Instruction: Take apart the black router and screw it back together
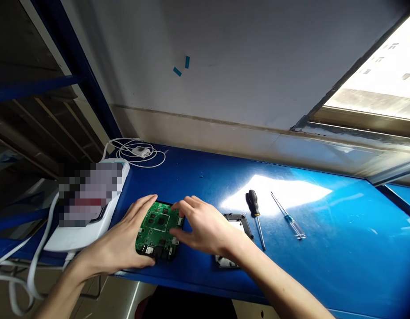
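Here at the blue table [200, 177], both hands are on the green circuit board [158, 228], near the front edge and left of the middle. The left hand [128, 232] has its grip around the board's left side, fingers at the far edge, thumb at the near one: spread wide, yet holding on. Over on the opposite side, the right hand [203, 226] comes in from above, thumb and forefinger slightly parted at the board's right part; whether they pinch anything, I can't tell from here. A dark rim shows around the green, and whether it all rests flat on the tabletop is hard to say.

Just under the right wrist lies an opened black case [247, 225], partly covered by the arm. Beside it, a dark-handled screwdriver [253, 204]; farther right, a clear-handled screwdriver [294, 226], both lying at a slant. On the left, a white box [80, 239] carries something blurred, with a coiled white cable [160, 153] behind it.
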Demonstrator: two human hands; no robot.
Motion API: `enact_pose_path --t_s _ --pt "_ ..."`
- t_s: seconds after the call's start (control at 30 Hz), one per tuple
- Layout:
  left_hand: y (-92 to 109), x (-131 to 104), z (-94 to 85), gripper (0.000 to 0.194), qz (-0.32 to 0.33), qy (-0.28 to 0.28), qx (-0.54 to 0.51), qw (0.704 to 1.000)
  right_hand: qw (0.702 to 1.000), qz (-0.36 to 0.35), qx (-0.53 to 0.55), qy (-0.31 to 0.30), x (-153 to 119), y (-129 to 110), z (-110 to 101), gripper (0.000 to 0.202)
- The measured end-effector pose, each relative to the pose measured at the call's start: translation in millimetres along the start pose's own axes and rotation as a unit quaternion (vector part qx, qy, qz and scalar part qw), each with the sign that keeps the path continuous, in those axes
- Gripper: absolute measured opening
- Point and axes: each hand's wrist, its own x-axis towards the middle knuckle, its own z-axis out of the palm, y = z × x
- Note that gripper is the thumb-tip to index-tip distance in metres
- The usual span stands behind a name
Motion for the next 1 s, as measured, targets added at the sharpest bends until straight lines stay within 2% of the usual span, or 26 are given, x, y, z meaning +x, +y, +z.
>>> enact_pose_path --t_s 0.07,0.17,0.27,0.33,0.5,0.77,0.9,1.0 --pt "-2 -1 -3.6 0.123 0.018 -0.014 0.008 1.0 0.999 0.032 0.001 0.033 9 2 -1 0.04" --pt "0 -1 -4.0 0.123 0.016 -0.02 0.015 1.0 0.998 0.035 -0.001 0.042 24 6 3 0.032" --pt "5 0 2.4 0.122 -0.011 -0.002 0.008 1.0 0.999 0.023 -0.003 0.043 34 10 10 0.017" --pt "7 0 8.3 0.122 -0.024 0.015 0.004 1.0 0.998 0.019 -0.006 0.052 38 13 14 0.014" --pt "6 0 16.4 0.127 -0.036 0.03 -0.002 0.999 0.997 0.001 -0.029 0.075 40 19 22 0.015" --pt "11 3 14.3 0.131 -0.065 0.021 -0.014 0.998 0.993 -0.031 -0.071 0.086 36 9 34 0.014" --pt "12 4 13.4 0.121 -0.07 0.015 -0.011 0.997 0.991 -0.033 -0.051 0.115 28 11 22 0.016" --pt "8 2 13.2 0.115 -0.062 0.013 0.001 0.998 0.981 -0.004 0.001 0.195 4 28 -1 0.011"
